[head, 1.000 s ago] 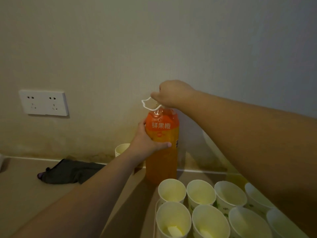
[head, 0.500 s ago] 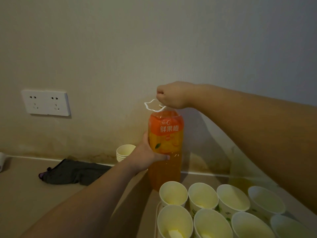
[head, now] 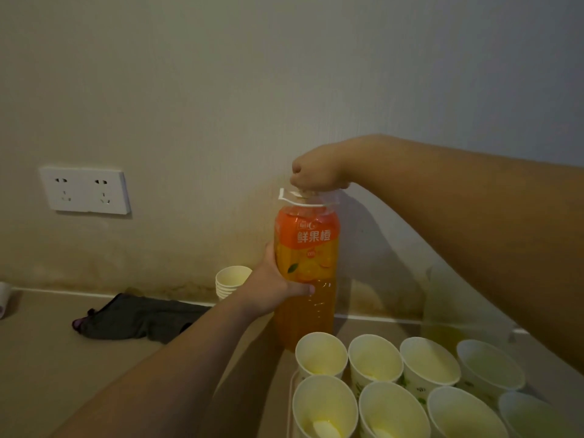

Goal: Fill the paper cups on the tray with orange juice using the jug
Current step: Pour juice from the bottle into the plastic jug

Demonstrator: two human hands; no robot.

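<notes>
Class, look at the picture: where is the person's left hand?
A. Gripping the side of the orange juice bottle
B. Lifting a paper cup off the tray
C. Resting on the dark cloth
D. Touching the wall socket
A: the left hand wraps around the orange juice bottle at its label, while the right hand sits on its top.

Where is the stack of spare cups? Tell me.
In the head view, the spare cups stand against the wall, just left of the juice bottle, behind the left hand.

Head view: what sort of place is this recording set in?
Probably a home or small office counter against a wall: a double wall socket, a beige countertop meeting the stained wall, and a stack of spare paper cups beside the orange juice bottle.
</notes>
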